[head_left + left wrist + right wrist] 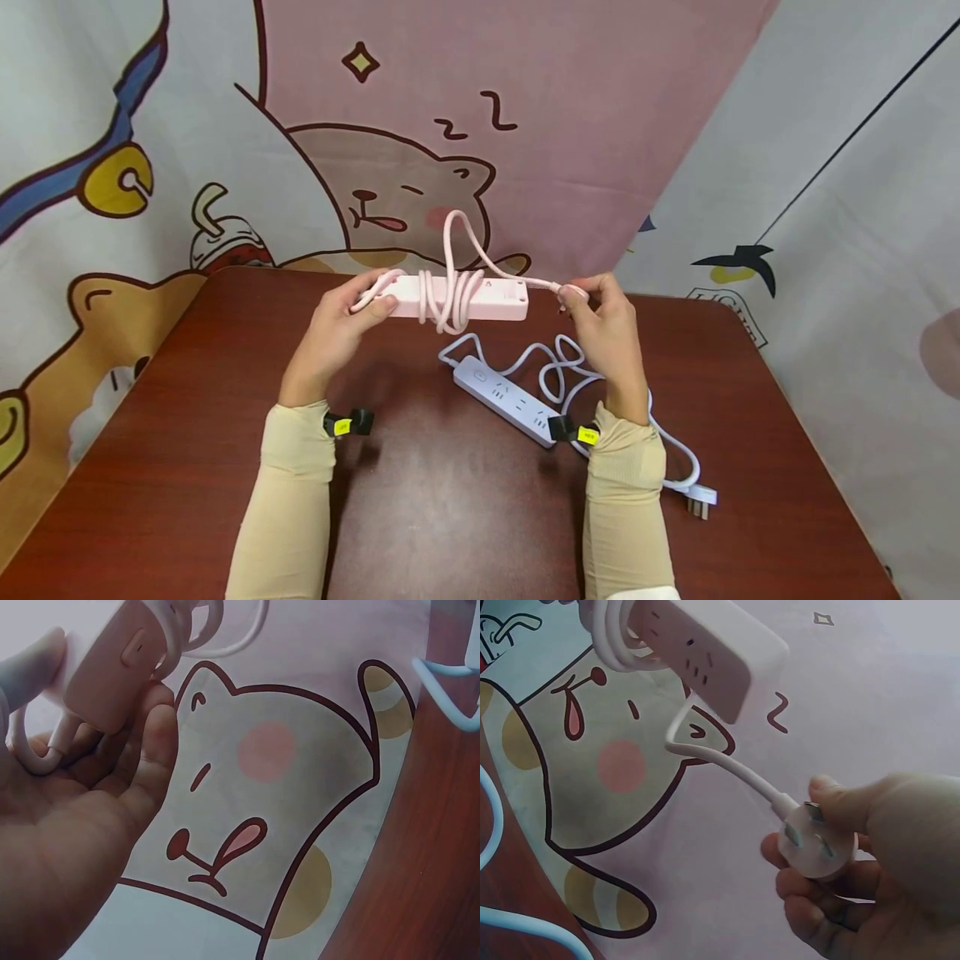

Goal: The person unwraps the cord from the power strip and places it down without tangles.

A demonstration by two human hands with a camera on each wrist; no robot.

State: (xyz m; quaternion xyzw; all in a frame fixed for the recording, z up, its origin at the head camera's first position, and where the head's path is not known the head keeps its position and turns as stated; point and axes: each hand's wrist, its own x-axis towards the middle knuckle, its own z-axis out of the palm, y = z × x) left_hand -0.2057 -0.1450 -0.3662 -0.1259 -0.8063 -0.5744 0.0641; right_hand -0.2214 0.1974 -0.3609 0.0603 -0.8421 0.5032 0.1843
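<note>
My left hand (335,327) grips one end of a pink power strip (495,302), held up above the far part of the table. Its own pink cord (452,312) is wound several times round the strip's middle, and a loose loop rises over the top. In the right wrist view, the plug (814,844) shows three metal prongs. Fingers and thumb of my right hand (611,333) pinch that plug, with a stretch of cord running back toward the strip. Below lies a second power strip (506,398), white-blue, not touched by either hand.
The pale blue cord (678,446) of the lower strip curls across the table (442,533) and passes under my right forearm. Its plug (701,497) lies at the right. A cartoon-printed cloth (570,125) hangs behind the table.
</note>
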